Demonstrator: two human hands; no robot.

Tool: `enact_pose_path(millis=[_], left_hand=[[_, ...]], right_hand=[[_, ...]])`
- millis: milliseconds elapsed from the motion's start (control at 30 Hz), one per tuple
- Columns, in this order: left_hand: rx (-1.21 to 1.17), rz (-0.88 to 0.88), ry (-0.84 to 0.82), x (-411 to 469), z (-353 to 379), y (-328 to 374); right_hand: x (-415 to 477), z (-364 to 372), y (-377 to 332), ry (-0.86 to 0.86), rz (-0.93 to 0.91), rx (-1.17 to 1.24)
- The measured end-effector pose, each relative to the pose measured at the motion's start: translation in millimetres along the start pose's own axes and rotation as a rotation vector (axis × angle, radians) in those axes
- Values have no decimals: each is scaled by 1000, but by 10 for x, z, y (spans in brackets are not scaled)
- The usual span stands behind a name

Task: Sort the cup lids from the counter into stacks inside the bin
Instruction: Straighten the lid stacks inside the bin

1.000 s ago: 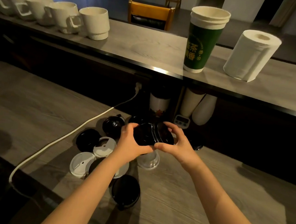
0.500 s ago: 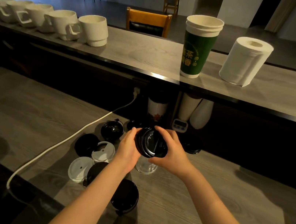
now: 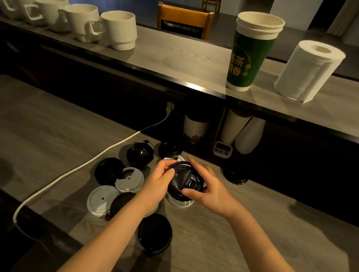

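Both hands hold a stack of black cup lids [image 3: 184,183] above the lower counter [image 3: 249,251], tilted with its top face toward me. My left hand [image 3: 159,180] grips its left rim, and my right hand [image 3: 208,190] holds the right and near edge. Under the stack lies a clear lid [image 3: 181,202]. Loose lids lie around: black lids [image 3: 154,232], [image 3: 108,170], [image 3: 140,154], [image 3: 169,150], [image 3: 235,175] and white lids [image 3: 101,200], [image 3: 130,178]. No bin is in view.
A white power cable [image 3: 81,165] runs from a socket across the counter and off its near edge. The raised shelf carries white mugs [image 3: 119,30], a green paper cup stack [image 3: 251,52] and a paper towel roll [image 3: 309,71]. A timer [image 3: 222,149] and cups stand beneath.
The black lid stack has turned from edge-on to tilted with its top facing me. Both hands stayed on it, shifting slightly right and closer to the counter.
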State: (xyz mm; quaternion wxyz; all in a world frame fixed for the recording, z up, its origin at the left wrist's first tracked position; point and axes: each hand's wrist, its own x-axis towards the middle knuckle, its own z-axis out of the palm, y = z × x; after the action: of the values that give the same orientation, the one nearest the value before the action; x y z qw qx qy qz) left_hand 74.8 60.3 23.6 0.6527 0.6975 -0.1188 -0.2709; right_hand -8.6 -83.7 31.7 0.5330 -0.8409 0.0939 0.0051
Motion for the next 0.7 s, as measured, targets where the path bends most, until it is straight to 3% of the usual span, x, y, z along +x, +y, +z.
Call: enact_pose_path(millis=[200,333,400,533,700], left_hand=[[128,-54,3,-103,-157,-119],[137,-48,160,-144,-403,-148],[118,-42,284,-140,-560,-154],[59,-59,406,-146,-778,-241],[20,-92,422,-212,-831,-313]], right_hand=[[-28,232,20,28,126,31],[-51,496,97,65,216,0],[-79,641,166,18,280,-140],[-162,1018,342,-267,319,-557],[-209,1311,377,-237,282,-854]])
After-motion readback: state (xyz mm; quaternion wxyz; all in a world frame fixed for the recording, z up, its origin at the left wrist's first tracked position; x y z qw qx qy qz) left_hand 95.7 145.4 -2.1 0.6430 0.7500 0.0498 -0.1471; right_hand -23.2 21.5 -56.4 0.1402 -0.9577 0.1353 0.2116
